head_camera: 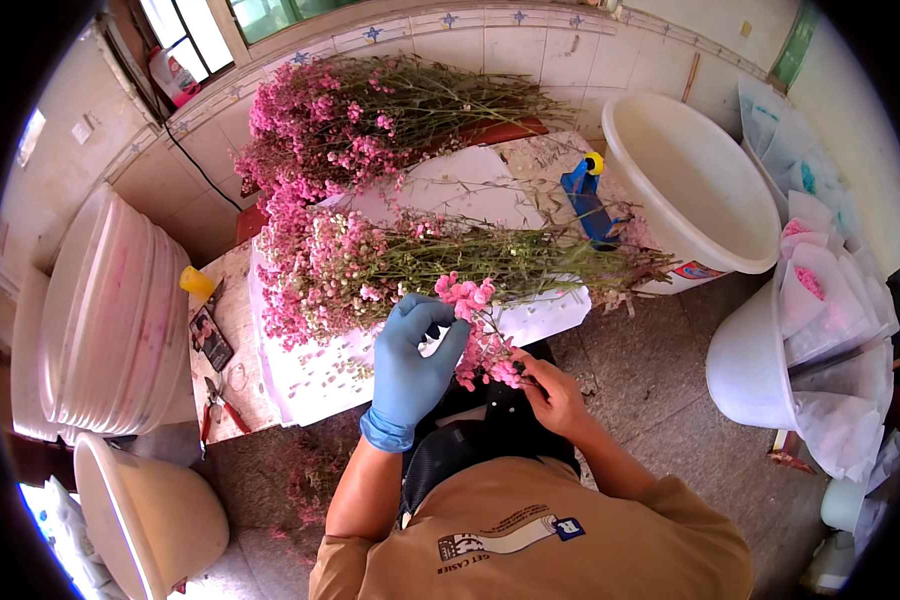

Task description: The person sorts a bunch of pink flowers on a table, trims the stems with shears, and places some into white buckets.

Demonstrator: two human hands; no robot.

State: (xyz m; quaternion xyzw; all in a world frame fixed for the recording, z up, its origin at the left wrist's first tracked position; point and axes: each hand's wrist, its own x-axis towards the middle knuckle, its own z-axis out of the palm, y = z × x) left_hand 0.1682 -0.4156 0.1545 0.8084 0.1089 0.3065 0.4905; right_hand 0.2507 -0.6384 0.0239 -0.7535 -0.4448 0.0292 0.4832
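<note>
My left hand [418, 352], in a blue glove, is at the upper blossoms of a sprig of pink flowers [487, 352], thumb and forefinger close together; whether they pinch a part of it cannot be told. Bare, my right hand [553, 391] grips the sprig lower down, by its stems. Just beyond both hands a bunch of pink and whitish flowers with green stems [450, 259] lies on white paper [322, 382]. Behind it lies a larger heap of pink flowers [322, 112].
Pruning shears [221, 412], a phone-like card [211, 339] and a yellow roll [196, 283] lie at the table's left. A blue tape dispenser [591, 206] stands right of the flowers. White tubs [690, 180] flank the table; one at right [746, 367] holds wrapped bouquets. Stacked tubs [105, 322] stand left.
</note>
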